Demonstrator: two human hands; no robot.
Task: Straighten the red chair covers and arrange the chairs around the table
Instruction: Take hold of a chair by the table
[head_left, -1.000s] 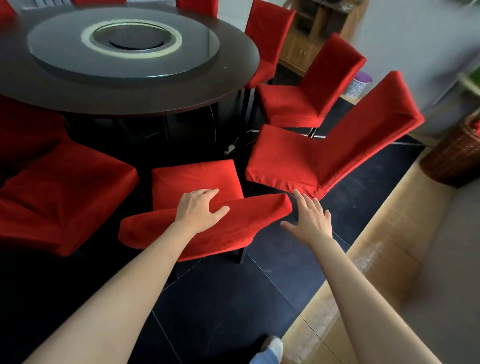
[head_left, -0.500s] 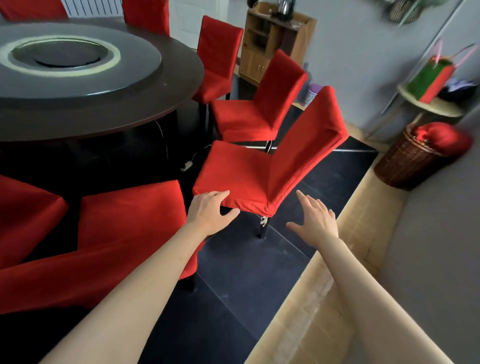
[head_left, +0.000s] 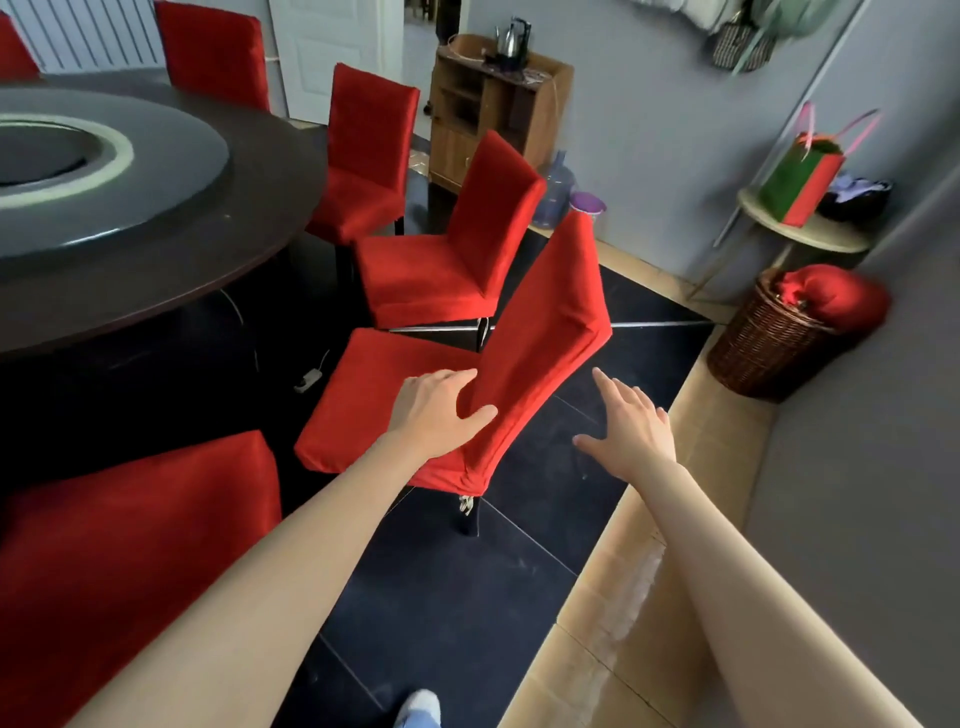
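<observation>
Two hands (head_left: 441, 410), one chair: left hand laid on the nearest red chair (head_left: 395, 400) where seat meets backrest, right hand (head_left: 631, 431) off to its side, touching nothing.
Left hand pose: arm stretched forward, fingers draped over the lower edge of the backrest cover (head_left: 540, 338), thumb spread underneath; looks like a light clasp on the cloth, though how firmly cannot be told.
Right hand pose: released, fingers straight and fanned, palm down over the dark floor (head_left: 519, 571), just beside the backrest.
Chair position: angled away from the round table (head_left: 156, 270), seat corner pointing at it, backrest leaning out toward the wall side; another red chair (head_left: 441, 265) just behind, near or touching.
Risk, cover: pulling on cloth alone likely to bunch or twist it further; slack already gathered at the lower rear corner (head_left: 467, 480).
Risk, collision: swinging toward the table could knock the neighbouring chair.
Risk, cable: white plug and cord (head_left: 309, 379) on the floor near the seat, easy for a leg to snag.
Risk, tipping: one-handed push high on the backrest might rock it.
</observation>
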